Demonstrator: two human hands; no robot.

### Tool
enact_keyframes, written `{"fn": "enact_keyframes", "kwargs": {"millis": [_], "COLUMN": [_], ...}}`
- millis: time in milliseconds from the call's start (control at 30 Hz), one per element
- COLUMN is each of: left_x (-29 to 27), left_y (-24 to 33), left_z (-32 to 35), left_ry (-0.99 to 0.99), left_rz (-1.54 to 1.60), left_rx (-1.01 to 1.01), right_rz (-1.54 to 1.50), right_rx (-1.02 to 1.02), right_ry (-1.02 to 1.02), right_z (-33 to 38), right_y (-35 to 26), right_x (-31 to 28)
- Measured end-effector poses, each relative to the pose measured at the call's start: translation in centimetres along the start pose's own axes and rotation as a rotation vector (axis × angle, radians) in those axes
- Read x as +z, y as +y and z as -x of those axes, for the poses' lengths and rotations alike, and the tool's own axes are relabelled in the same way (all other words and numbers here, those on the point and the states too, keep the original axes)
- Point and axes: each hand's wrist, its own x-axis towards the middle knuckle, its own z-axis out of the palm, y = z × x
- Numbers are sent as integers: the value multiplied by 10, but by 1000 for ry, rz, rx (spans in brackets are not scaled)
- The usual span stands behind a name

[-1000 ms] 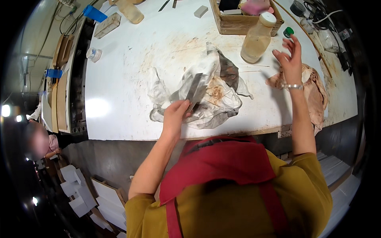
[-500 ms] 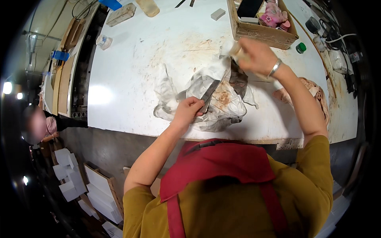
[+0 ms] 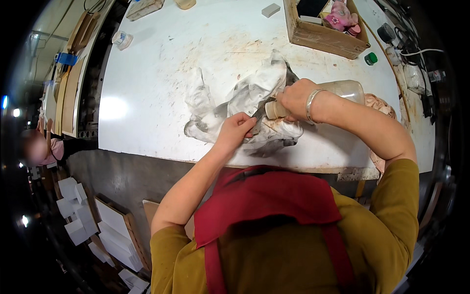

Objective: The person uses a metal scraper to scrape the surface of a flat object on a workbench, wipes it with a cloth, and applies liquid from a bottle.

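Observation:
My left hand [image 3: 233, 133] is closed, thumb and fingers pinching a dark flat metal strip [image 3: 259, 113] above a crumpled, stained white cloth [image 3: 254, 90]. My right hand [image 3: 299, 97] wraps round a clear plastic bottle [image 3: 348, 90], held nearly on its side. The bottle's pale cap end points left, right beside the strip, and its body sticks out to the right behind my wrist. Whether anything comes out of the bottle I cannot tell. Part of the strip is hidden by my fingers and the bottle's end. Brown stains mark the cloth under the bottle.
At the back right of the white table [image 3: 161, 93] stands a cardboard box [image 3: 323, 43] of odds and ends. A grey block [image 3: 270, 10], a green cap [image 3: 371, 59], a small jar [image 3: 122, 40] and a brownish cloth [image 3: 379, 104] lie around. Another person [image 3: 49, 149] is at far left.
My right hand has come down and nearer, tipping the bottle's cap end to the strip. My left hand still pinches the strip, and the view has shifted slightly.

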Motion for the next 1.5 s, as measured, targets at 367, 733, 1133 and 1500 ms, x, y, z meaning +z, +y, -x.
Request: {"fn": "enact_keyframes", "kwargs": {"millis": [367,733,1133,1500], "left_x": [0,3,3,-38], "left_y": [9,7,12,16], "left_z": [7,7,9,18], "left_ry": [98,222,229,321], "left_rz": [-685,-982,-827,-413], "left_rx": [341,742,592,425], "right_rz": [-38,-43,-88,-581], "right_rx": [34,-15,92,317], "right_ry": [35,86,102,887], "right_z": [6,4,11,60], "right_y": [-4,-18,-2,64], "right_x": [-9,-6,2,41]}}
